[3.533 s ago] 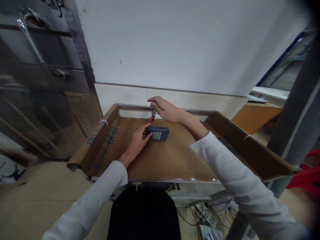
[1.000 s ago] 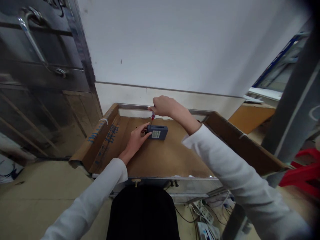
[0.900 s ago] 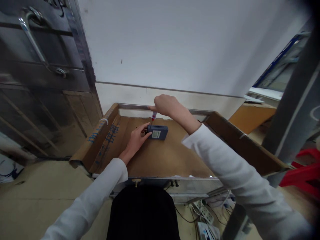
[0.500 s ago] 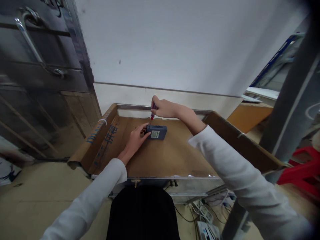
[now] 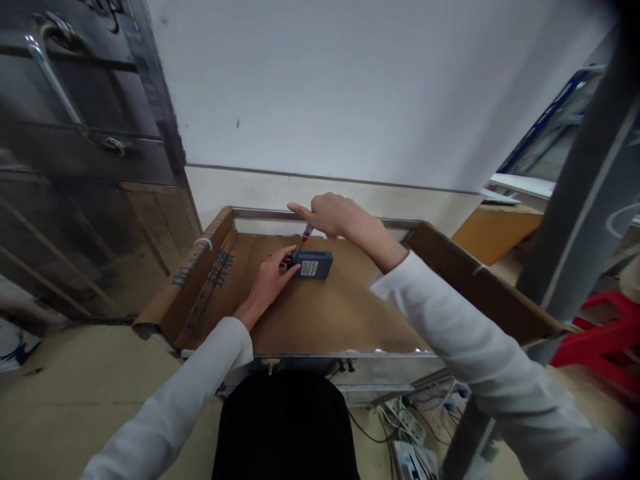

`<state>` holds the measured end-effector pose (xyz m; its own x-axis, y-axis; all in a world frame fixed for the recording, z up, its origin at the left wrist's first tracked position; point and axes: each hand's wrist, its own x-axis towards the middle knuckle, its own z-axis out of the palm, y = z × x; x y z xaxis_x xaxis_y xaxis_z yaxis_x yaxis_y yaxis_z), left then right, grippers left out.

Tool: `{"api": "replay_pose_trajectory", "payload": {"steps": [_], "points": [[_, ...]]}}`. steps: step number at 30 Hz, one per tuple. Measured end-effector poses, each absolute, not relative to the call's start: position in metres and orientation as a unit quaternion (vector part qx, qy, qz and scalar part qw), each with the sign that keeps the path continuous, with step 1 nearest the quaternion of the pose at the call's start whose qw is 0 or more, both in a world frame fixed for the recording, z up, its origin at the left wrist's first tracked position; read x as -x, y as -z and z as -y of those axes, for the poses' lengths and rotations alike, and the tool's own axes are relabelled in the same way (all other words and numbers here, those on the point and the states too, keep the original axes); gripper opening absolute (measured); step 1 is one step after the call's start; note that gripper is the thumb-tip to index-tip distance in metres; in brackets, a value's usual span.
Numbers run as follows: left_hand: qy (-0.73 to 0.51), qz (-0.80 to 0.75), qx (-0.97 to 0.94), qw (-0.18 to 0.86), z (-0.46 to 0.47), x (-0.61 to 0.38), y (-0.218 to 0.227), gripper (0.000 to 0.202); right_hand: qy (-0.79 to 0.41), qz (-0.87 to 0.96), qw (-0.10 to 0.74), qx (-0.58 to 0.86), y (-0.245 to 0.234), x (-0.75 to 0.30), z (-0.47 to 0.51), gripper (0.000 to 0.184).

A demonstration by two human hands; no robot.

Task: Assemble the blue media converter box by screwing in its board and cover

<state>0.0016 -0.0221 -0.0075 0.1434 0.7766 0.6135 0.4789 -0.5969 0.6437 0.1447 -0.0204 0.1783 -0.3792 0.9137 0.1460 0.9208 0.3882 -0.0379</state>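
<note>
Brown cardboard tray (image 5: 350, 327), flaps raised; inside, one small blue box (image 5: 316, 261) lying flat toward the far middle. Left hand (image 5: 269, 280) clasps the box's left end, hiding it; box label (image 5: 309, 268) and blue print on the left flap (image 5: 210, 280) too small to read. Beyond, right hand (image 5: 334, 215) grips a red-handled screwdriver (image 5: 307, 233), tip at the box's far-left corner.

hidden and unreadable parts at the bench

the right hand (image 5: 333, 215) wraps most of the screwdriver (image 5: 307, 233); only a red and clear stub shows, and its tip is too small to place on the box (image 5: 316, 259). the left hand (image 5: 270, 280) covers the box's left end. the label (image 5: 309, 268) print is unreadable. the power strips (image 5: 411, 459) and red stool (image 5: 603, 337) are cut by the picture's edges.
</note>
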Motion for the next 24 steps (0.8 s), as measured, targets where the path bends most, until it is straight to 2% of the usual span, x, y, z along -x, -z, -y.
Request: {"api": "replay_pose_trajectory", "payload": {"steps": [3,5,14,19,22,24], "points": [[-0.493,-0.429,-0.741,0.153,0.023,-0.002,0.006,0.04,-0.082,0.865,0.074,0.489,-0.18,-0.156,0.021,0.033],[-0.492,-0.43,-0.741,0.153,0.024,-0.002,0.006,0.04,-0.102,0.875,0.077,0.468,-0.181,-0.159,0.021,0.022],[-0.498,-0.424,-0.744,0.137,0.02,-0.002,0.01,0.039,-0.062,0.857,0.006,0.512,-0.191,-0.134,0.02,0.018],[-0.492,-0.419,-0.751,0.136,0.022,0.0,0.01,0.04,-0.068,0.842,0.023,0.534,-0.194,-0.125,0.015,0.016],[-0.467,-0.406,-0.776,0.122,0.025,0.007,0.004,0.041,-0.125,0.853,0.076,0.5,-0.186,-0.148,0.012,0.016],[-0.458,-0.394,-0.79,0.105,0.025,0.015,0.0,0.042,-0.144,0.848,0.245,0.448,-0.171,-0.176,0.016,0.013]]}}
